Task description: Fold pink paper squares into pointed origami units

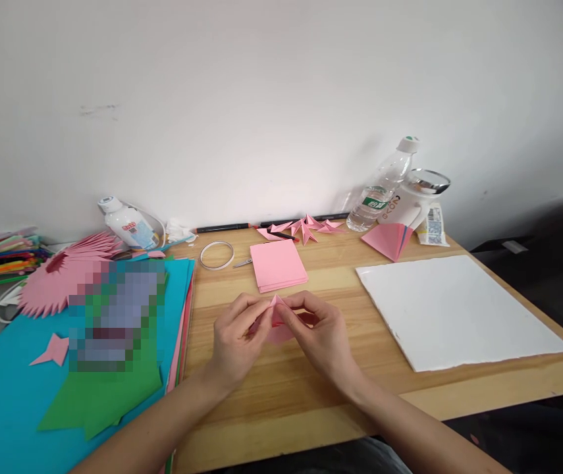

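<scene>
Between my two hands is a piece of folded pink paper (281, 334), its pointed tip up between the fingertips. My left hand (239, 336) pinches its left side, and my right hand (321, 329) pinches the right side with the thumb near the peak. Fingers hide much of the folds. Just beyond my hands lies a stack of square pink paper (279, 264). Left of the stack are a roll of tape (216, 255) and the tip of a small metal blade (242, 263), partly under the paper.
Folded pink pieces (308, 228) and pens (224, 228) lie along the wall. A water bottle (382, 187), a white mug (412, 197) and a white board (463, 313) are right. Blue sheets (4, 375), a pink paper fan ring (71, 270) and a white bottle (130, 224) are left.
</scene>
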Demonstrator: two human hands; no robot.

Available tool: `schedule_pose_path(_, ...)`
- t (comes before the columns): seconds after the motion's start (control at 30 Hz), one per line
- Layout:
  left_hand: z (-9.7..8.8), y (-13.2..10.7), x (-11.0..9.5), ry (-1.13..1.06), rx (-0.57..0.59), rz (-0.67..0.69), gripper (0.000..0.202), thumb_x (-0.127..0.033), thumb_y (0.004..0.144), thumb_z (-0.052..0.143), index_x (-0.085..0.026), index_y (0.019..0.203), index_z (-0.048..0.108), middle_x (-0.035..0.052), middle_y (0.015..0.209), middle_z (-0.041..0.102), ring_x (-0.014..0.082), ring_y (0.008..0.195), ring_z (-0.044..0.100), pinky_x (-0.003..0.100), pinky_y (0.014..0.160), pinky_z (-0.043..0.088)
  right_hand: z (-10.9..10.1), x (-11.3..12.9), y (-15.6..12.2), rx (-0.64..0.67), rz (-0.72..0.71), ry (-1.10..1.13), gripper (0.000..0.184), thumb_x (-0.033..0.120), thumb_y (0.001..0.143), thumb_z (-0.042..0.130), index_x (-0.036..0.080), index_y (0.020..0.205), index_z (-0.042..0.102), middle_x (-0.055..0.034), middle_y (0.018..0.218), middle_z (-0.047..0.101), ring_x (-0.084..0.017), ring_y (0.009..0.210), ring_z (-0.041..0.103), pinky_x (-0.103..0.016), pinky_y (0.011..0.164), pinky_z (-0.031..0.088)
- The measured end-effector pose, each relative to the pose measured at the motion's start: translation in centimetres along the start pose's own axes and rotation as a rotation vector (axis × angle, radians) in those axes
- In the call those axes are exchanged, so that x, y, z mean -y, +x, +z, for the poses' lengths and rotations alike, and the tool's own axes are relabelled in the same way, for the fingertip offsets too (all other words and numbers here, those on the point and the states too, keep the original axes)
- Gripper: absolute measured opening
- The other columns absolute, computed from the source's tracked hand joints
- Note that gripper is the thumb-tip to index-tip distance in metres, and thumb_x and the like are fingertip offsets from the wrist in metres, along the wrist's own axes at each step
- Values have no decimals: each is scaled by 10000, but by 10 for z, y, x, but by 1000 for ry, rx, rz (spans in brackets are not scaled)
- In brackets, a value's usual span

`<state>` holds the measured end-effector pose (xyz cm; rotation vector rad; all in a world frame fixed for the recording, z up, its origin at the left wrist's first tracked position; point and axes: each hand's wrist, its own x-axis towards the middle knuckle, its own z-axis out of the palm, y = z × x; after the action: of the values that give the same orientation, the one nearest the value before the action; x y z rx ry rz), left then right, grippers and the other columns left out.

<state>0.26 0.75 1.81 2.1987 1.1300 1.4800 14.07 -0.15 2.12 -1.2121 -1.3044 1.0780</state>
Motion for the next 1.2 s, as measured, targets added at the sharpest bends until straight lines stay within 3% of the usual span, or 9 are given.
schedule_pose_path(0.17, -1, 1, -1, -15, -13, 55, 223, -41, 793, 537, -164, 935, 658, 51, 779, 643, 118, 690, 599, 206, 572, 491, 2, -3, -3, -28, -194, -97, 106, 232, 794, 568, 176, 765, 652, -34, 753, 649, -134, 686, 593, -240, 600, 512)
schedule_pose_path(0.3, -1, 1, -1, -57, -15, -24, 190, -64, 787, 552, -168, 896, 667, 44, 785, 658, 116, 684, 603, 201, 579, 491, 1, -2, -2, -29, -192, -100, 117, 250, 802, 565, 177, 789, 656, -34, 750, 651, -136, 684, 593, -239, 603, 496)
schedule_pose_path(0.43, -2, 3, 1, -209, 97, -288, 105, -174, 788, 575, -152, 769, 675, 20, 708, 662, 109, 605, 589, 188, 524, 471, -4, 3, 4, 6, -42, -22, 209, 331, 803, 550, 148, 750, 637, -38, 717, 648, -136, 634, 574, -239, 582, 468)
schedule_pose_path(0.57, -2, 6, 4, -397, 281, -557, 235, -308, 803, 549, -139, 688, 665, 6, 639, 653, 133, 608, 593, 206, 532, 470, -15, 2, 16, 114, 53, -87, 248, 340, 791, 542, 135, 655, 573, -7, 622, 590, -116, 577, 531, -218, 539, 423)
schedule_pose_path(0.7, -1, 6, 7, -501, 404, -780, 251, -363, 774, 581, -132, 698, 644, -10, 522, 614, 95, 439, 527, 194, 434, 429, -27, -4, 31, 375, 37, -196, 220, 306, 802, 540, 136, 680, 606, -10, 665, 628, -126, 620, 564, -219, 575, 432)
schedule_pose_path(0.77, 0, 6, 9, -567, 408, -886, 241, -365, 735, 628, -125, 715, 622, -11, 484, 607, 84, 375, 502, 191, 395, 416, -33, -5, 34, 378, -61, -292, 185, 285, 818, 534, 151, 750, 643, -28, 734, 656, -139, 660, 586, -233, 596, 450)
schedule_pose_path(0.87, 1, 7, 11, -671, 332, -1034, 238, -337, 702, 666, -115, 709, 582, 22, 525, 641, 120, 432, 587, 223, 451, 485, -41, -3, 26, 113, -444, -527, 147, 258, 845, 526, 173, 873, 643, -78, 880, 644, -166, 775, 583, -293, 684, 468)
schedule_pose_path(0.97, 2, 8, 11, -742, 269, -1162, 203, -285, 715, 657, -108, 724, 558, 51, 579, 665, 147, 502, 637, 260, 526, 531, -49, -5, 7, 216, -818, -733, 146, 290, 818, 591, 177, 907, 616, -91, 927, 633, -197, 862, 558, -357, 760, 461)
schedule_pose_path(1.2, 3, 8, 9, -633, 458, -1273, 129, -228, 823, 510, -137, 734, 490, 67, 644, 669, 162, 570, 661, 295, 574, 533, -59, -30, -13, 398, -1003, -820, 231, 82, 884, 391, 83, 1049, 552, -128, 946, 627, -214, 955, 548, -354, 830, 470)
